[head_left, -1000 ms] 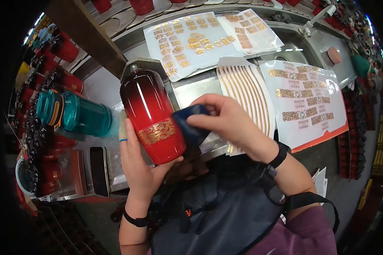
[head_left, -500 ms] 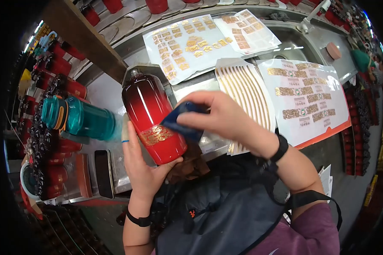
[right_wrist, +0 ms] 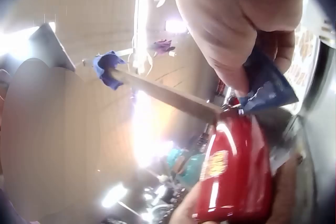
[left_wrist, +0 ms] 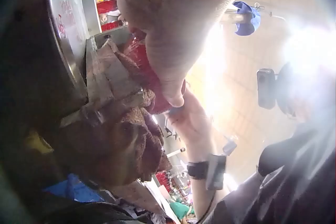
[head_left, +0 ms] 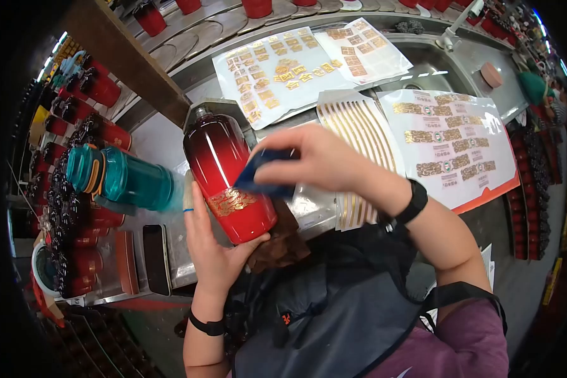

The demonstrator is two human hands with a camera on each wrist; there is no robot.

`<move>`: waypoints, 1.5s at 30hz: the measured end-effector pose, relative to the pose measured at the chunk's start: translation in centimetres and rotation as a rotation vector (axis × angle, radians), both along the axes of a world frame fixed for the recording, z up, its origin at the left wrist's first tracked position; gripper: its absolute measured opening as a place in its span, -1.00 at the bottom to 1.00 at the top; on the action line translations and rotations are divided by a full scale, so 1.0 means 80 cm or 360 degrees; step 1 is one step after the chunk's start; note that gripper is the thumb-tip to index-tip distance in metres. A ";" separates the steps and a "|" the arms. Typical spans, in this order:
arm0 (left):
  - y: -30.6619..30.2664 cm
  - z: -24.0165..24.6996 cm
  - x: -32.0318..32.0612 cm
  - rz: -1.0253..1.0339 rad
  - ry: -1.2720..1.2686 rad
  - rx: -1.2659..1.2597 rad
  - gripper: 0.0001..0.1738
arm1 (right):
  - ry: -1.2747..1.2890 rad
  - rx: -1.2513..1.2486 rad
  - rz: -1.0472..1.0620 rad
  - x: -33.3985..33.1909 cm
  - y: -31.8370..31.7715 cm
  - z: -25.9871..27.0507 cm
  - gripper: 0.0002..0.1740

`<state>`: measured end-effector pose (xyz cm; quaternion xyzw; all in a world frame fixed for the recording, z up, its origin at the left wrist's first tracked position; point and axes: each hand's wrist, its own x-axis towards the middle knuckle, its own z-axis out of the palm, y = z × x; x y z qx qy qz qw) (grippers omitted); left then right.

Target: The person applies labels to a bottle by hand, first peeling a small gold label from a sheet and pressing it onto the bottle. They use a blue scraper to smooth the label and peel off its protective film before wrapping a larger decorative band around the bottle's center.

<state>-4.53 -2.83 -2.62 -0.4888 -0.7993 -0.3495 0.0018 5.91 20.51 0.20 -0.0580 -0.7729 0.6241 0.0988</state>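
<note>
A large glossy bottle, black fading to red with a gold patterned band, lies tilted in front of me. My left hand grips its lower end, fingers along the left side and thumb under the base. A pale cover with a blue ring sits on one left fingertip. My right hand pinches a dark blue flat scraper between thumb and fingers. The scraper's pointed corner overlaps the bottle just above the gold band. In the right wrist view the scraper hangs by the bottle's shoulder.
A teal water bottle lies left of the bottle, with a phone below it. Sheets of gold decals and curved gold strips spread to the right. A brown cloth sits under the bottle's base. A wooden post stands upper left.
My right hand has moved left with the scraper, from beside the bottle to over its right side above the gold band. The left hand keeps its grip on the bottle.
</note>
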 end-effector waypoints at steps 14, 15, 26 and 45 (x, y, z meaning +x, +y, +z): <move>-0.005 -0.011 -0.008 -0.0031 -0.0065 -0.0040 0.55 | 0.0092 -0.0003 -0.0549 0.028 -0.001 0.003 -0.69; -0.005 -0.012 -0.009 -0.0042 -0.0060 -0.0033 0.55 | 0.0096 -0.0012 -0.0554 0.030 -0.002 0.003 -0.69; -0.003 -0.012 -0.008 -0.0012 -0.0137 -0.0029 0.58 | 0.0142 0.0144 -0.0384 0.036 -0.016 0.012 -0.72; 0.015 0.030 0.005 0.0031 0.0387 -0.0040 0.31 | 0.0539 0.1022 -0.0118 0.059 -0.055 0.019 -0.63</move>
